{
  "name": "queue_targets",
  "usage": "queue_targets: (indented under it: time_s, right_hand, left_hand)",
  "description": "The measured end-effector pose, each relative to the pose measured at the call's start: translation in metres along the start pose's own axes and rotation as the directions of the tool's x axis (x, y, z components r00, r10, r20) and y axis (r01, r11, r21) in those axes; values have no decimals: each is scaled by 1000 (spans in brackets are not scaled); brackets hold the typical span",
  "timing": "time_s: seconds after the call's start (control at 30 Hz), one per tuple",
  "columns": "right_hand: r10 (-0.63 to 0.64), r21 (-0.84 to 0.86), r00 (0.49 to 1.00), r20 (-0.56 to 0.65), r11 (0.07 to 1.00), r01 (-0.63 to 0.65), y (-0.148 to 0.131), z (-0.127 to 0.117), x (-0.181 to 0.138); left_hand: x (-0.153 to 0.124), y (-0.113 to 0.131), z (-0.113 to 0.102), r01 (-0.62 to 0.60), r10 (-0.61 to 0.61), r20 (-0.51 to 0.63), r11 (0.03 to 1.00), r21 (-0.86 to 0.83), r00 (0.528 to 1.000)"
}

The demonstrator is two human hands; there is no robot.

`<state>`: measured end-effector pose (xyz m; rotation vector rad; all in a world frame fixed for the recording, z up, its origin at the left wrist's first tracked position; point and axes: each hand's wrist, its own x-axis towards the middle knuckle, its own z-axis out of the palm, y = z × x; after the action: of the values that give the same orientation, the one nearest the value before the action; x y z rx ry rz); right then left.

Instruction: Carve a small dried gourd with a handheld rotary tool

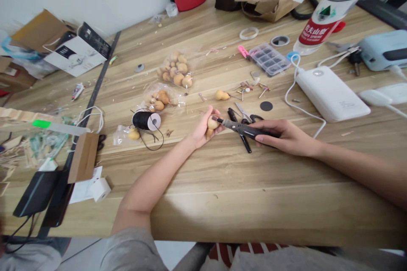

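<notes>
My left hand (pixel 202 128) is closed around a small tan bottle gourd (pixel 211 125). In my right hand (pixel 281 136) lies a dark pen-shaped rotary tool (pixel 244 130), its tip pointing left and meeting the upper part of the gourd, as far as I can see. Under and behind the tool are scissors (pixel 244 112) with black handles and a black pen (pixel 246 144). Another small gourd (pixel 221 95) lies just beyond my hands, beside several small grinding bits (pixel 246 88).
Bags of small gourds (pixel 179 69) and a spool of black cord (pixel 146 120) lie to the left. On the right are a compartment box (pixel 269 59), a white power bank (pixel 332 93) with its cable, and a large water bottle (pixel 324 17). Boxes (pixel 76 53) stand far left.
</notes>
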<state>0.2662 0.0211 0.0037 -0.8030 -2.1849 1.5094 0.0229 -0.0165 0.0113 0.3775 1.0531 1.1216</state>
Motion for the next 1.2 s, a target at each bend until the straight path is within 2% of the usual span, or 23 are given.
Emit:
queue_targets:
  time_s: [0.2,0.37,0.57,1.2]
  right_hand:
    - [-24,-9,998,51,1000,24,0,-1,0]
    - [2,-11,1000,11,1000,-2,2,0,1]
    - [-57,-78,995,79,995,63,0,-1,0]
    - [-56,-108,996,63,992,63,-2,-1,-1]
  left_hand:
    - [0,0,-2,9,-9,48,1000,-11,999]
    - [1,0,-1,14,-14,-1,1000,-16,1000]
    - [-1,2,-1,22,-21,49,1000,-22,999]
    - [0,0,-3,12,-10,63,1000,-29,998]
